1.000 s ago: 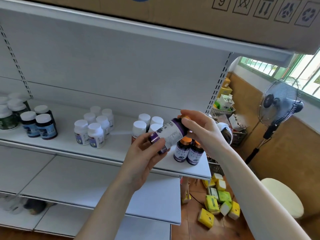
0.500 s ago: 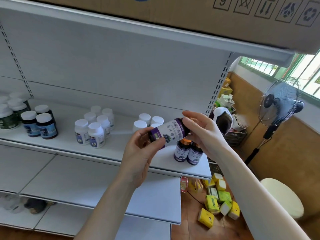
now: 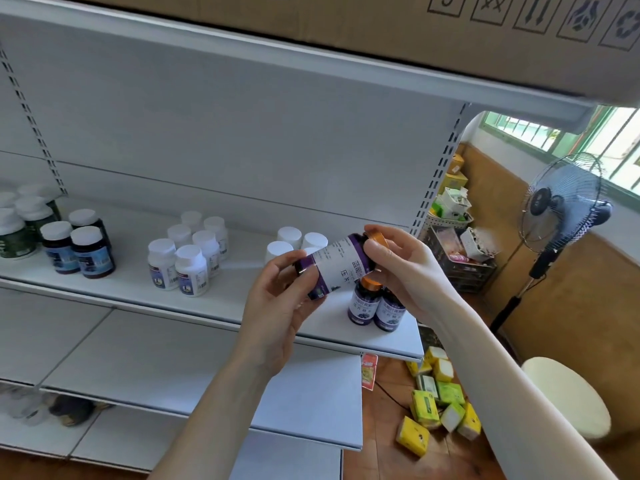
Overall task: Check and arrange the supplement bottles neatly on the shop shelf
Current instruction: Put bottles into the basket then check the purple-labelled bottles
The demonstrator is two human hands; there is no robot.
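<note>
I see the left hand (image 3: 280, 306) and right hand (image 3: 408, 271) have rolled the purple-label bottle (image 3: 334, 263). Its orange cap (image 3: 377, 238) shows again.

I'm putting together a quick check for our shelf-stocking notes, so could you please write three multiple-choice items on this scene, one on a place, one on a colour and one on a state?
1. Where on the shelf do the two standing purple-labelled bottles stand?
A. left end
B. middle
C. right end

2. What colour is the cap of the held bottle?
A. white
B. orange
C. green

3. How is the held bottle?
A. upright on the shelf
B. tilted, gripped by both hands
C. lying flat on the shelf

Answers:
1 C: they stand by the shelf's right edge, just below the hands.
2 B: orange shows above the right hand's fingers.
3 B: the left hand grips its base and the right hand its cap end, with the bottle slanted.
</note>
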